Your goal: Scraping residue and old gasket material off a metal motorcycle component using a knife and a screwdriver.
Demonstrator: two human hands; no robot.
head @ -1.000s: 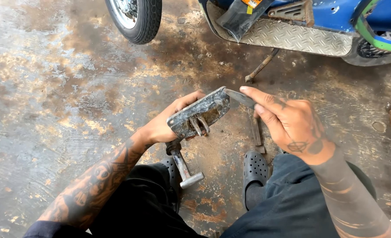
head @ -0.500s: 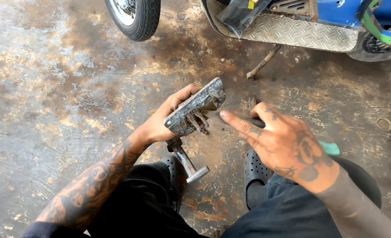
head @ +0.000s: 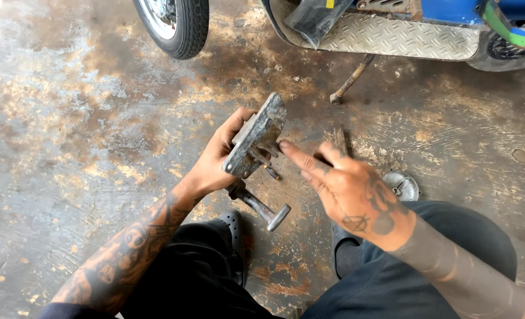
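Observation:
My left hand [head: 215, 162] grips a dirty grey metal foot-pedal part [head: 255, 137], tilted with its flat plate facing up and right. A short shaft with a round end [head: 267, 211] sticks out below my wrist. My right hand [head: 348, 189] is beside the part, index finger stretched out with its tip touching the underside near a small spring or clip [head: 266, 165]. That hand holds nothing that I can see.
A scooter stands ahead: front tyre [head: 177, 23], checker-plate footboard [head: 392, 35], side stand [head: 350, 80] on the stained concrete floor. A round metal cap [head: 401, 184] lies by my right knee. My legs and dark clogs [head: 234, 227] fill the bottom.
My left hand has tipped the pedal part more upright. My right hand left the top edge of the part, dropped lower and now points its index finger at the underside.

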